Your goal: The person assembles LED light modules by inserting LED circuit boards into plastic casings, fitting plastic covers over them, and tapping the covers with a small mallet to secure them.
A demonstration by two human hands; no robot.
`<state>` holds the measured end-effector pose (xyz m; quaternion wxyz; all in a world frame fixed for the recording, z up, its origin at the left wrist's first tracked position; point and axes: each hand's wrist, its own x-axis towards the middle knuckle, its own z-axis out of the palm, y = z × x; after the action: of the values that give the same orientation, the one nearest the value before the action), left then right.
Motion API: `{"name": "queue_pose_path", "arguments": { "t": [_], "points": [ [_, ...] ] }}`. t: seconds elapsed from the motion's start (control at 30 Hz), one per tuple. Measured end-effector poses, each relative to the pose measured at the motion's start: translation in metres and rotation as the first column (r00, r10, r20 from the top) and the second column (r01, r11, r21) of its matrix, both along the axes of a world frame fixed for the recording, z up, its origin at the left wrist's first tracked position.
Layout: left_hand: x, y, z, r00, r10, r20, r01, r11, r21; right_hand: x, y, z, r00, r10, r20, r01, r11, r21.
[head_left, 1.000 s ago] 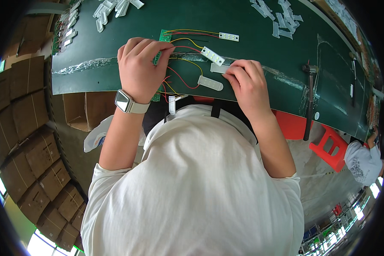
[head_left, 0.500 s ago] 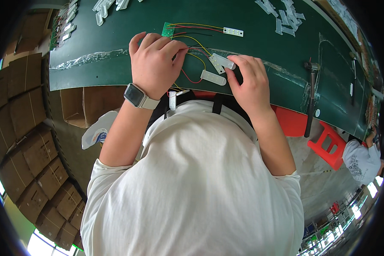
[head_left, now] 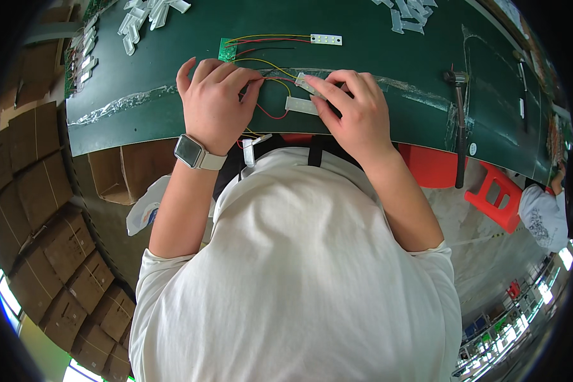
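My left hand (head_left: 215, 92), with a watch on its wrist, has thumb and index finger pinched on thin wires (head_left: 272, 78) leading to a small white LED board. The fingers of my right hand (head_left: 358, 111) are closed on a whitish plastic cover (head_left: 308, 87), which lies over that LED board and mostly hides it. Just nearer to me lies another white cover piece (head_left: 301, 106) with red and yellow wires running to it, partly under my right thumb. Beyond my left fingertips is a green circuit board (head_left: 227, 49), wired to a bare LED strip (head_left: 326, 39).
Piles of translucent covers (head_left: 134, 24) lie at the far left and far right. A hammer-like tool (head_left: 459, 130) overhangs the table edge on the right. Below the edge are a cardboard box (head_left: 124, 175) and red stools (head_left: 495, 197). Another person's sleeve (head_left: 542, 216) shows at the right.
The cover in my right fingers has turned from an angle into line with the LED board and now lies over it. My left hand keeps its pinch; the whole view has shifted slightly.
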<state>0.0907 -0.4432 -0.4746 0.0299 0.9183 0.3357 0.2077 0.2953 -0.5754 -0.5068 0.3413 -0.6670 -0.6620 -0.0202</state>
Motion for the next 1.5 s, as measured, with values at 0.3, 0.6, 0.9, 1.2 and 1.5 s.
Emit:
{"name": "queue_pose_path", "arguments": {
  "t": [0.3, 0.6, 0.9, 1.2, 1.5],
  "points": [
    [0.006, 0.000, 0.001, 0.987, -0.158, 0.013, 0.159, 0.987, -0.035, 0.004, 0.004, 0.000, 1.000, 0.022, -0.003, -0.022, 0.999, -0.035],
    [0.009, 0.004, -0.005, 0.991, -0.134, 0.029, 0.135, 0.989, -0.054, 0.010, 0.005, -0.005, 0.997, 0.059, 0.054, -0.059, 0.998, 0.001],
    [0.010, -0.001, -0.005, 0.990, -0.138, 0.014, 0.138, 0.988, -0.069, 0.012, 0.003, -0.004, 0.987, 0.100, 0.124, -0.100, 0.995, -0.004],
    [0.017, -0.003, 0.000, 0.995, -0.103, 0.019, 0.104, 0.992, -0.077, 0.018, 0.005, 0.006, 0.958, 0.154, 0.241, -0.146, 0.988, -0.049],
    [-0.003, -0.010, 0.007, 0.982, -0.145, -0.122, 0.108, 0.957, -0.269, 0.030, 0.017, 0.004, 0.910, 0.340, 0.236, -0.336, 0.940, -0.057]
  ]
}}
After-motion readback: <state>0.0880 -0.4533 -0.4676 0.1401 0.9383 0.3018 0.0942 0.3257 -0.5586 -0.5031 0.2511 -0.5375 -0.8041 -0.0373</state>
